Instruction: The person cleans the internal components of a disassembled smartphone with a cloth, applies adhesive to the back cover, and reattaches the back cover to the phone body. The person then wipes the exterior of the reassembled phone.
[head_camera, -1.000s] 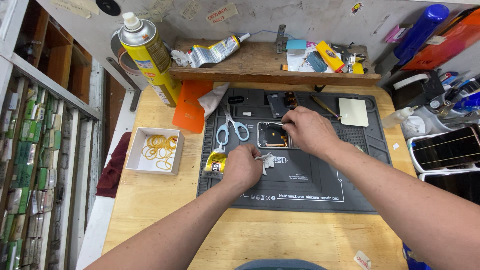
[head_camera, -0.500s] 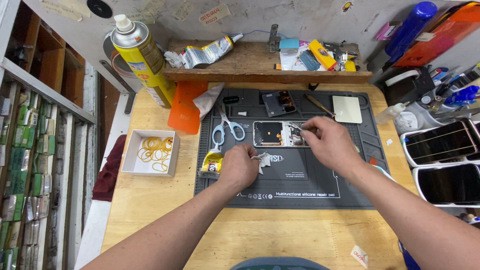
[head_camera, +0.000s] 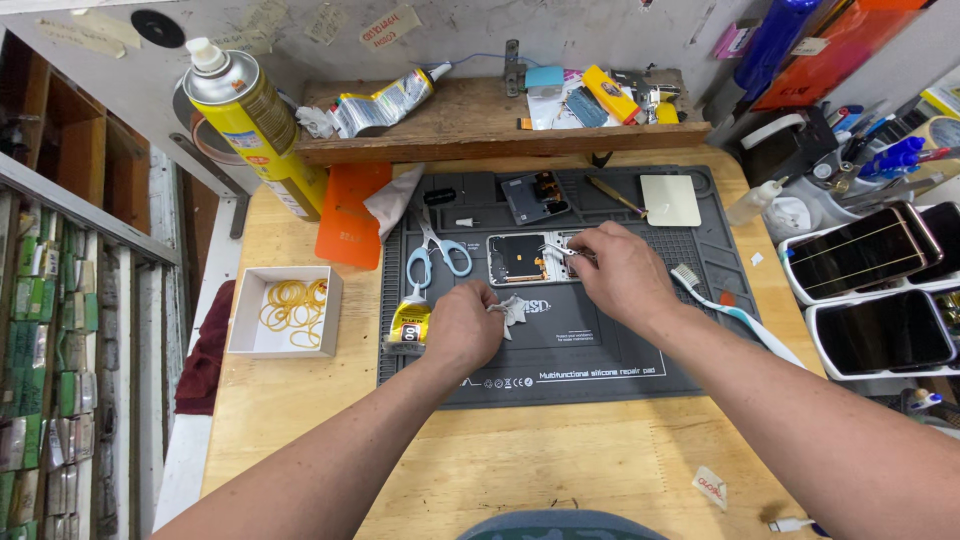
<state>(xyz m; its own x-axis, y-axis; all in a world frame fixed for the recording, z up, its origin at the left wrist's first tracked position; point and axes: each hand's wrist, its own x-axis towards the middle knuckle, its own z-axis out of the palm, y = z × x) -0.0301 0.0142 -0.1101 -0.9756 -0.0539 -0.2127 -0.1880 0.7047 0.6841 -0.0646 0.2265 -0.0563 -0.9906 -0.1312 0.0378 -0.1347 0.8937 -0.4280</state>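
Yellow glue tube (head_camera: 409, 322) beside left hand (head_camera: 463, 328)

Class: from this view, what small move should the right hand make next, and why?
Probably ease the metal tweezers down onto the opened phone: the right hand pinches them at its edge, and the left hand rests beside it, clutching a crumpled white wipe.

both forearms bare, no sleeves in view. left hand (head_camera: 462, 328) and right hand (head_camera: 618, 277): no gloves, rings, watch or wristband visible.
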